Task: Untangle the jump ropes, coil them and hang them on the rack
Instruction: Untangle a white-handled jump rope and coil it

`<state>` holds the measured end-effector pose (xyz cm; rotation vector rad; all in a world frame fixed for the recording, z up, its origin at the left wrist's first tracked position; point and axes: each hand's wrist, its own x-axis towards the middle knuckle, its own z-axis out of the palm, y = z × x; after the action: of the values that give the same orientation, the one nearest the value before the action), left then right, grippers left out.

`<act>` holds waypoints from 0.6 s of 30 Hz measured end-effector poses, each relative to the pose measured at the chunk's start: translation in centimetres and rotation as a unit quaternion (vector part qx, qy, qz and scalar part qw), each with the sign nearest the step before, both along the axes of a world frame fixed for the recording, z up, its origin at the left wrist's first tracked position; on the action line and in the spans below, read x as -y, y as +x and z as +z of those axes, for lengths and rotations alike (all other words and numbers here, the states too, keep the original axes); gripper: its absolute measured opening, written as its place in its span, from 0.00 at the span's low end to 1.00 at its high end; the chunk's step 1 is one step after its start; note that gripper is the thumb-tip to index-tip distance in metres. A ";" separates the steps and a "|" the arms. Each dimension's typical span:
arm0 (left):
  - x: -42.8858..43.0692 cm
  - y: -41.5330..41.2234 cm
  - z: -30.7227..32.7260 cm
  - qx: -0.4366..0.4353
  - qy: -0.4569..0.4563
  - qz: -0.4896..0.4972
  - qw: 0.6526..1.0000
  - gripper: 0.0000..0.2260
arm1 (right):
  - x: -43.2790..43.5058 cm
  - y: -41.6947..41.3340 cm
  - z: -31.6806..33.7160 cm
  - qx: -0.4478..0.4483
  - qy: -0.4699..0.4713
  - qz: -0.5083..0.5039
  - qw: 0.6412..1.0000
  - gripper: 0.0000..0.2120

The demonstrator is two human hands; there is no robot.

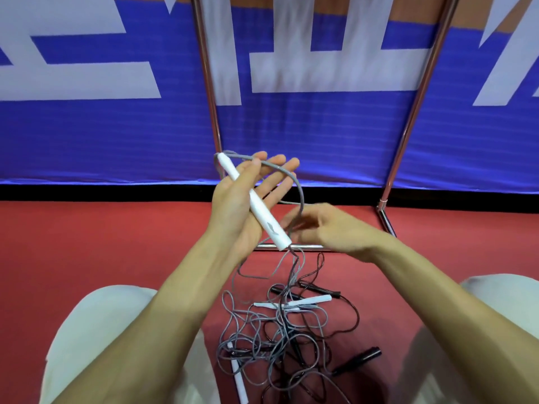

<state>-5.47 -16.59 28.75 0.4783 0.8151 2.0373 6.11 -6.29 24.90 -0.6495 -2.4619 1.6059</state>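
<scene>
The left hand (233,201) pins a white handle (260,206) under its thumb, fingers straight, while the blurred right hand (329,228) seems to pinch the grey cord (301,196) above the tangled ropes (271,339).

Red floor (87,243) spreads from nine round to three o'clock. Up at twelve, a blue banner (320,135) with big white lettering (87,80) fills the wall, orange showing above, a black strip (116,192) along its foot.

**Materials and finishes**

The white handle (253,199) is smooth matt plastic; the black handle (357,361) is glossier plastic. The grey cord (302,196) looks rubbery. The rack poles (208,83) are polished metal. The red floor (116,243) is matt, the blue banner (116,135) faintly ribbed, the trousers (96,325) pale cloth.
</scene>
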 end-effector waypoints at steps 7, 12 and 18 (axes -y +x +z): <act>1.0 -2.0 0.4 0.211 0.111 -0.016 0.971 0.07 | 1.3 -1.0 -0.8 0.037 -0.008 -0.036 0.999 0.09; 0.6 -2.0 -0.4 0.110 0.052 -0.009 0.993 0.08 | 0.7 -0.6 0.7 -0.102 -0.120 -0.146 0.977 0.08; -0.7 -0.2 -2.4 -0.190 -0.187 -0.028 0.963 0.09 | -0.6 0.2 2.0 -0.245 -0.225 -0.240 0.912 0.06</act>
<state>-5.64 -15.89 26.35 0.6762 1.3696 1.7035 6.28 -5.65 26.92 -0.7206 -1.4507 1.8388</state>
